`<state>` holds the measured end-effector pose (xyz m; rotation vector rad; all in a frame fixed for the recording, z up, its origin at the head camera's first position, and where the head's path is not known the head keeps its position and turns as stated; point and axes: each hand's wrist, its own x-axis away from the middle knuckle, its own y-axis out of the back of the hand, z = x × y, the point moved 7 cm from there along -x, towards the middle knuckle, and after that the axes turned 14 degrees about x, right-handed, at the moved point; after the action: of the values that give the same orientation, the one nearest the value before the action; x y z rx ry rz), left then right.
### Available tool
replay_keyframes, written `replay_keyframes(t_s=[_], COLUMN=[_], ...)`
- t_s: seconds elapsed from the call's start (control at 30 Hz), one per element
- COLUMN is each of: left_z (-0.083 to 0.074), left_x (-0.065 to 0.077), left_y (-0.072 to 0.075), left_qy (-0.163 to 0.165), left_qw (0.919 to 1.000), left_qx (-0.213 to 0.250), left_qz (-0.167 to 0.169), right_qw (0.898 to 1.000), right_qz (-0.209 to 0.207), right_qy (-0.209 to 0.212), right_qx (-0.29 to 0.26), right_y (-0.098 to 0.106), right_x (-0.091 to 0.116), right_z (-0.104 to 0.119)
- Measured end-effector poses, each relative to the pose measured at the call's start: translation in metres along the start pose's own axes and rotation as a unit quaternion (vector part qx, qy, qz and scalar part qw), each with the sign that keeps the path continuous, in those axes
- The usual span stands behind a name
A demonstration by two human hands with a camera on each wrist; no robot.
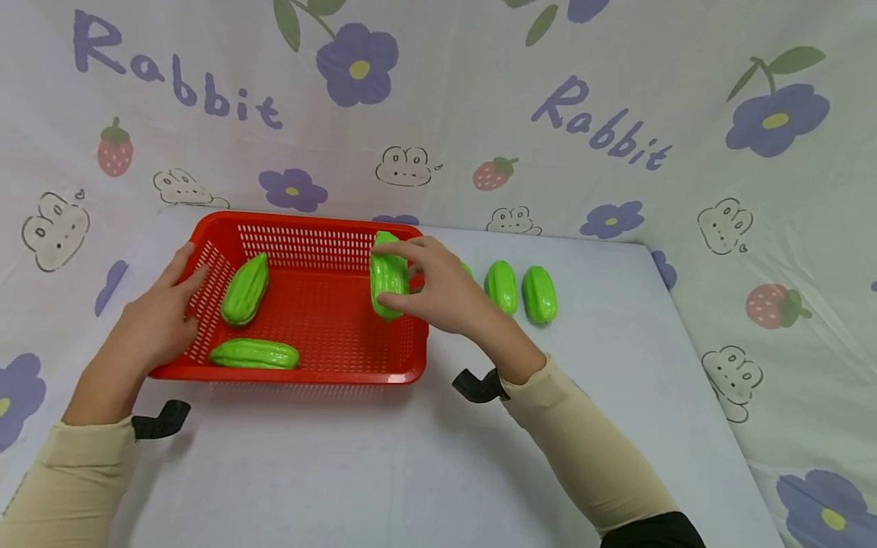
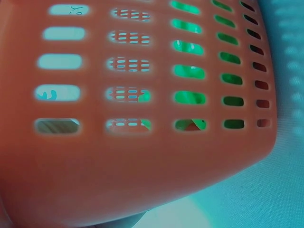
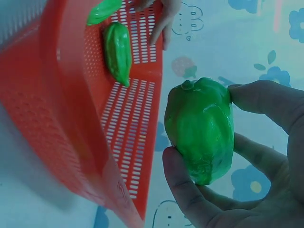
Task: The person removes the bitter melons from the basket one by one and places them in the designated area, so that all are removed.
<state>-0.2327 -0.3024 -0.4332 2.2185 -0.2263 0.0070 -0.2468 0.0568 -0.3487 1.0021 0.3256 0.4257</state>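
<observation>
My right hand (image 1: 445, 285) pinches a glossy green ridged gourd (image 1: 389, 278) between thumb and fingertips, held upright over the right end of a red plastic basket (image 1: 288, 374). The right wrist view shows that gourd (image 3: 200, 133) close up, thumb on one side and fingers on the other. At the basket's left end, my left hand (image 1: 154, 327) grips the rim. Inside the basket, one gourd (image 1: 245, 291) leans near the left wall and another (image 1: 255, 354) lies along the front wall. The slotted basket wall (image 2: 142, 156) fills most of the left wrist view.
Right of the basket, two green gourds (image 1: 502, 288) (image 1: 540, 294) stand side by side on the white-covered table (image 1: 617, 365). A third gourd (image 1: 467, 269) is mostly hidden behind my right hand. A printed cloth (image 1: 445, 91) hangs behind the table.
</observation>
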Motion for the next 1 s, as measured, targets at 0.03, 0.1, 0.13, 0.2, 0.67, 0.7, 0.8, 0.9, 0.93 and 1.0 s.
replay_keyframes(t_s=[0.03,0.1,0.13,0.2,0.67,0.7,0.8,0.9,0.93,1.0], left_z=[0.0,0.0,0.0,0.0,-0.001,-0.001,-0.001,0.001,0.001,0.002], left_x=[0.0,0.0,-0.001,-0.001,-0.001,-0.001,-0.001,-0.001,-0.001,-0.001], left_y=[0.0,0.001,0.001,0.001,0.003,0.003,0.003,0.002,0.001,0.001], left_qy=[-0.002,-0.003,-0.003,-0.003,0.004,0.005,0.006,0.007,0.006,0.005], left_qw=[1.0,1.0,1.0,1.0,1.0,1.0,1.0,1.0,1.0,1.0], left_qx=[-0.001,-0.002,-0.003,-0.004,0.003,0.004,0.004,0.003,0.002,0.002], left_qz=[-0.001,-0.002,-0.003,-0.004,0.0,0.0,0.002,0.005,0.006,0.006], right_qw=[1.0,1.0,1.0,1.0,0.998,0.998,0.998,0.997,0.997,0.997], right_qz=[-0.001,-0.003,-0.003,-0.003,-0.011,-0.013,-0.017,-0.019,-0.02,-0.023], right_qy=[-0.003,-0.008,-0.01,-0.012,-0.035,-0.037,-0.046,-0.054,-0.056,-0.058], right_qx=[-0.002,-0.008,-0.01,-0.014,-0.053,-0.052,-0.047,-0.044,-0.043,-0.042], right_y=[0.001,0.003,0.003,0.004,0.012,0.013,0.016,0.018,0.018,0.019], right_x=[0.002,0.005,0.007,0.01,0.032,0.034,0.041,0.048,0.05,0.053], right_z=[-0.001,-0.002,-0.003,-0.004,-0.024,-0.026,-0.033,-0.038,-0.04,-0.042])
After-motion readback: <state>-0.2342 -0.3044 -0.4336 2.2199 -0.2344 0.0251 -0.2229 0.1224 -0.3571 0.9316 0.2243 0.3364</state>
